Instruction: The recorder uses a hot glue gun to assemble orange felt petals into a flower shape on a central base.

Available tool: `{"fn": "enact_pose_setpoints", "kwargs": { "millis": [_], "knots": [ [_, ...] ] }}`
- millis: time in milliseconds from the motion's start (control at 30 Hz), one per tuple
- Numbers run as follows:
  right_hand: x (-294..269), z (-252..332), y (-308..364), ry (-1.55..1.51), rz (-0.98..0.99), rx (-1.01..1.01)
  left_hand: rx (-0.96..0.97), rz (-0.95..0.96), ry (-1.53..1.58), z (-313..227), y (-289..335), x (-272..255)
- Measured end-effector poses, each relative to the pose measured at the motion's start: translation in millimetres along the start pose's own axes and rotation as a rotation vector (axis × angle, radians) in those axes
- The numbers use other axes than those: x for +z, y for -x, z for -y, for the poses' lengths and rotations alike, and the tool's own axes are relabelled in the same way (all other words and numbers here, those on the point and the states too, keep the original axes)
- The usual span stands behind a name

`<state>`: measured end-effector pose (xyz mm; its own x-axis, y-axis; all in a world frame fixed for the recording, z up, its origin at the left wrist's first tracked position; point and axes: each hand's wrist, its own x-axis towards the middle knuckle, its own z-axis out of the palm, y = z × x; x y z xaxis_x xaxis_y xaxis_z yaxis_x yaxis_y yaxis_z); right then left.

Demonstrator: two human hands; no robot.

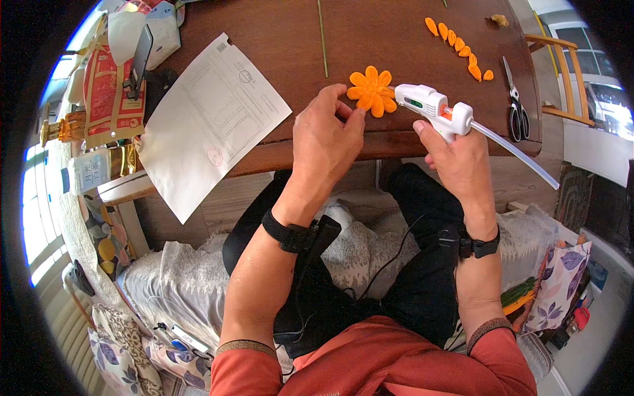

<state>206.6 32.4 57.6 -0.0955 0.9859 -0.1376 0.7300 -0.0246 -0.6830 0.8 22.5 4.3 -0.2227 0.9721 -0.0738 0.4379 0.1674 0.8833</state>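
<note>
An orange petal flower [372, 90] lies near the front edge of the brown wooden table [284, 26]. My left hand [327, 142] pinches its left side with fingertips. My right hand [459, 158] grips a white glue gun [432, 107] whose nozzle points left at the flower's right side; a translucent glue stick [522, 155] juts out behind it. A row of loose orange petals [459, 43] lies farther back on the table.
A printed white sheet [208, 122] hangs over the table's front left edge. Black-handled scissors [515, 105] lie at the right. A thin green stem [323, 36] lies at the back. Packets and bottles [105, 92] crowd the left end.
</note>
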Motion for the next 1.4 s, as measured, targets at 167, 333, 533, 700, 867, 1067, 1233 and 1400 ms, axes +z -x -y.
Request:
{"fn": "enact_pose_setpoints", "kwargs": {
  "millis": [167, 333, 533, 700, 867, 1067, 1233, 1400],
  "knots": [
    [-2.7, 0.4, 2.8, 0.000, 0.009, 0.020, 0.007, -0.005, 0.009, 1.2, -0.7, 1.2],
    [-3.8, -3.5, 4.0, 0.018, 0.038, 0.035, -0.016, 0.008, -0.009, -1.3, -0.4, 0.0],
    [-5.3, 1.6, 8.4, 0.029, 0.028, 0.018, -0.018, 0.020, -0.017, -1.0, -0.4, -0.5],
    [-2.9, -11.2, 10.2, 0.053, 0.027, -0.048, -0.007, 0.021, -0.015, -2.3, -0.3, -0.2],
    [-1.1, -9.8, 13.7, 0.098, 0.021, -0.059, 0.003, 0.003, -0.011, 2.4, -0.7, 1.8],
    [1.3, -9.9, 15.0, 0.045, 0.041, -0.031, -0.009, 0.013, 0.005, 0.5, -0.6, 1.6],
    [2.4, -7.3, 14.1, 0.032, 0.041, -0.060, 0.005, 0.008, -0.024, 3.5, -0.7, 2.3],
    [5.0, -5.3, 13.7, 0.026, 0.045, -0.054, 0.014, -0.002, -0.052, 5.2, -0.2, 3.8]
  ]
}}
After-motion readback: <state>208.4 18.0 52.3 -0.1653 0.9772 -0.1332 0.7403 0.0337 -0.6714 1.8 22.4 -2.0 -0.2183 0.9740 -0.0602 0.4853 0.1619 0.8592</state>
